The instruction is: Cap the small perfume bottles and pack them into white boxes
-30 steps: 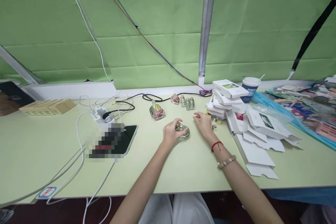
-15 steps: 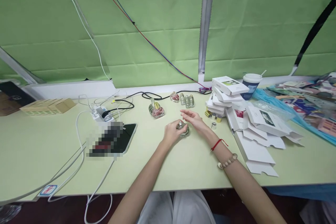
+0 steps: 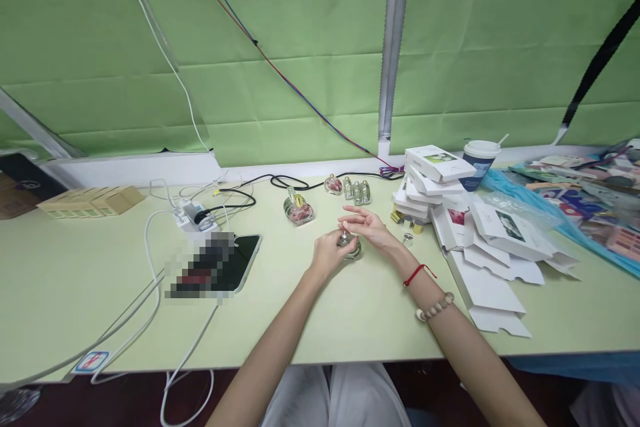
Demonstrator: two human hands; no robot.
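Lower centre of the frame: a glass bottle (image 3: 354, 252) is gripped at its side by the left hand (image 3: 327, 252), with thumb and fingers closed about it; it appears upright on the pale table (image 3: 380, 320). The right hand (image 3: 369, 228) is held over the bottle's top, its fingers partly extended and level with the silver neck; whether the neck is touched or anything is pinched cannot be told at this scale.

Just above centre, a pink bottle (image 3: 301, 215) with a gold top, a small round bottle (image 3: 333, 184) and a cluster of small clear bottles (image 3: 361, 193) are seen. To the right of the hands, a silver ring (image 3: 408, 239) and gold caps (image 3: 417, 227) are set near the stacked white boxes (image 3: 439, 167), with opened cartons (image 3: 493, 303) spread below.

Hazards, as judged: the held bottle could be tipped or turned if sideways pressure were applied at its neck while the smooth glass was only lightly held. The silver ring could be knocked away by a sweep of the right wrist, since it lies close by. The boxes, being unevenly piled, could be toppled by a brush of the forearm. The small clear bottles, being closely grouped, could be upset together by one careless reach.
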